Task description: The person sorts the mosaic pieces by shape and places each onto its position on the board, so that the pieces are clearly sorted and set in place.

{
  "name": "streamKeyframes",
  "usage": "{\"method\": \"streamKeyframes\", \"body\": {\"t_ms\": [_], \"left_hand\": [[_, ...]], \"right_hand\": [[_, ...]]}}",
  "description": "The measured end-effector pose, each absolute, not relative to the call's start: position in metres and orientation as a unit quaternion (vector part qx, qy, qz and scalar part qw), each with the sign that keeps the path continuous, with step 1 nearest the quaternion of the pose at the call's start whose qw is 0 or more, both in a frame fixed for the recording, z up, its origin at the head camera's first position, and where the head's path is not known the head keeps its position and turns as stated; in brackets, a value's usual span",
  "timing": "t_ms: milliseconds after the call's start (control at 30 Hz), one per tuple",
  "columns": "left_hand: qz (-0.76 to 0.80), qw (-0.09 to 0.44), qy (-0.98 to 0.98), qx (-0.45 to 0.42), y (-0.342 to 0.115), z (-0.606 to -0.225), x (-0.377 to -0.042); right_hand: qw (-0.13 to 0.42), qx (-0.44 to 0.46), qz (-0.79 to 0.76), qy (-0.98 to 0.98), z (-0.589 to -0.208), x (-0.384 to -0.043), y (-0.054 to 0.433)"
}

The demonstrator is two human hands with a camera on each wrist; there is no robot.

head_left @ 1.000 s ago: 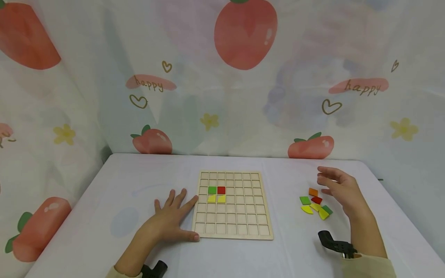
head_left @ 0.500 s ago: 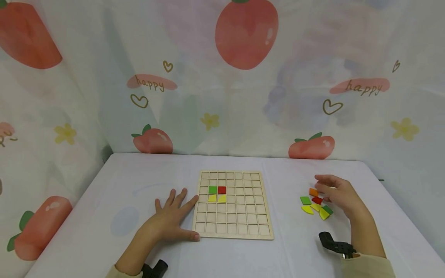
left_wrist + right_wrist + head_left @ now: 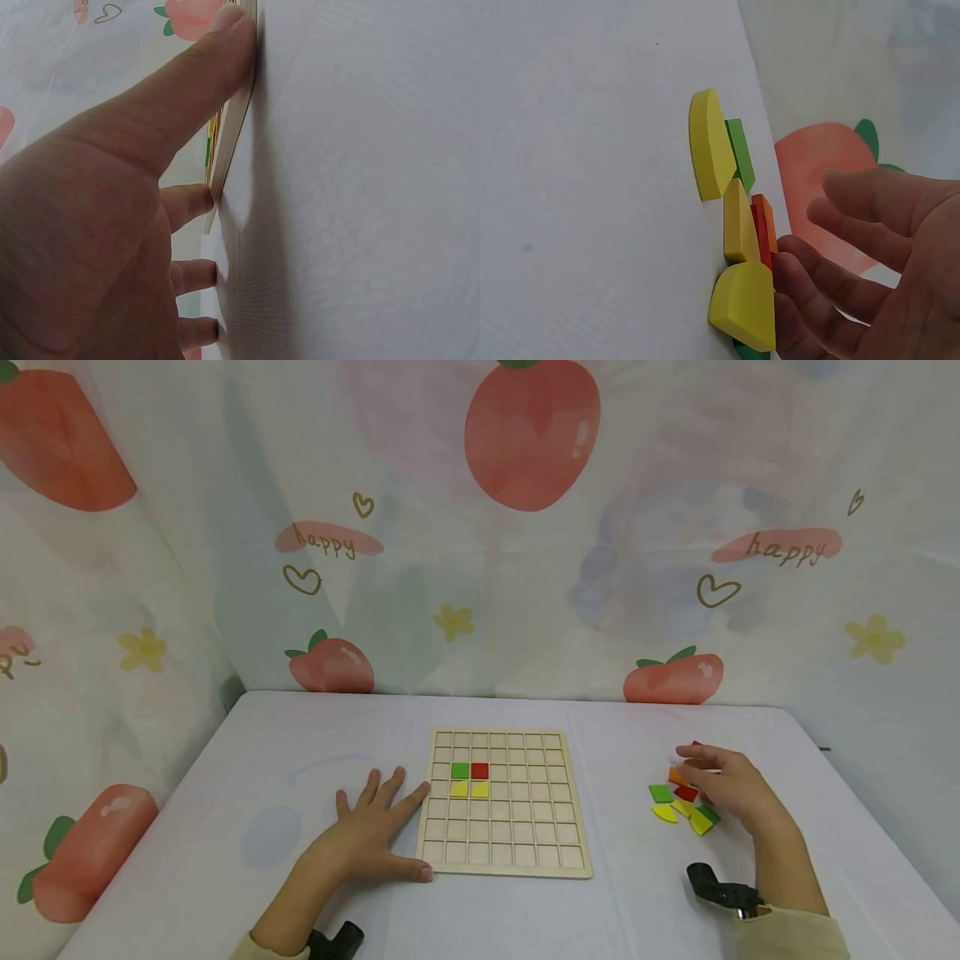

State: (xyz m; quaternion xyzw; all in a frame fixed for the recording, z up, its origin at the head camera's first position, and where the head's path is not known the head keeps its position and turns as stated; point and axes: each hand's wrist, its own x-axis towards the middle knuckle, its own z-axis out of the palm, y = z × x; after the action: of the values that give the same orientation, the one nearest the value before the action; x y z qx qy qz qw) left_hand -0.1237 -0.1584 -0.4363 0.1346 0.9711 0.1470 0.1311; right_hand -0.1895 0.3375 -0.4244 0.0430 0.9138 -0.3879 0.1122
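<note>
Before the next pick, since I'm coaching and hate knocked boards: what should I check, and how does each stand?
1. Left hand touching the board at its edge: ok.
2. Green tile, red tile and two yellow tiles within board cells: ok.
3. Right hand at the loose pieces: ok.
4. Loose pieces well separated: not ok, most are bunched together.
5. Red piece beyond the right hand in clear view: not ok, mostly hidden.
6. Secure pinch on a piece: not ok, none shows.
</note>
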Motion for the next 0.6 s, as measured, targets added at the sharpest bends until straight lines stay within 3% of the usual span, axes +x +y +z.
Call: {"method": "streamKeyframes", "body": {"t_ms": [600], "left_hand": [[0.151,0.135,0.97,0.137,-0.159,-0.435,-0.123]], "right_hand": [[0.103,0.051,-0.328,0.938,-0.427,-0.194,0.326]]}}
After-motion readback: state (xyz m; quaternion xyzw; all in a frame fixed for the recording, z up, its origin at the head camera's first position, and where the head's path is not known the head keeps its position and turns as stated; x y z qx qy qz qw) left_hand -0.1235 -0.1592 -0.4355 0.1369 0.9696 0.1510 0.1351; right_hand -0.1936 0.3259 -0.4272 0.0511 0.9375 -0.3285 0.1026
